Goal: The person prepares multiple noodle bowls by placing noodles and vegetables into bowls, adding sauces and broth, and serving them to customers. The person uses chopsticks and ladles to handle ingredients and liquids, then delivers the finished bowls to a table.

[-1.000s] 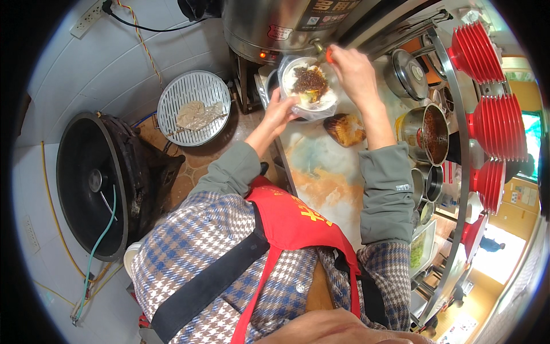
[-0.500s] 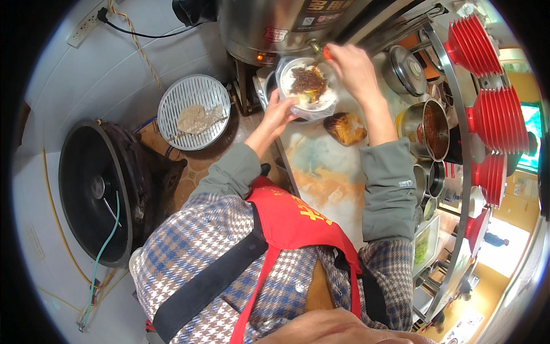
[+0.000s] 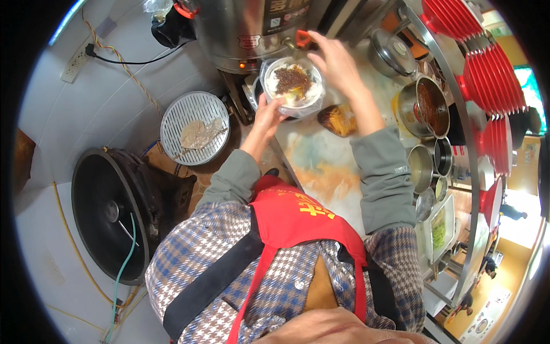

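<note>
My left hand point(image 3: 268, 117) grips the near edge of a white bowl point(image 3: 317, 96) lined with a clear plastic bag. The bowl holds something white, topped with dark brown sauce and a little yellow. It sits just below the spout of a metal tap point(image 3: 290, 43) on a large steel urn point(image 3: 229, 28). My right hand point(image 3: 335, 64) is beside the tap's orange-red handle point(image 3: 302, 39), fingers apart, with the index fingertip at or very close to the handle. Whether water runs from the spout is too small to tell.
A brown-stained ladle-like or scoop-shaped thing point(image 3: 338, 120) lies on the worktop point(image 3: 321, 155). Pots, including one of red-brown sauce point(image 3: 431, 106), line the right side below a shelf with stacked red bowls point(image 3: 492, 80). At left are a slatted round lid point(image 3: 195, 109) and a big black wok point(image 3: 106, 218).
My right hand's fingers have loosened from around the tap handle, which now shows more. My left hand still holds the bowl under the tap. The whole view has shifted slightly.
</note>
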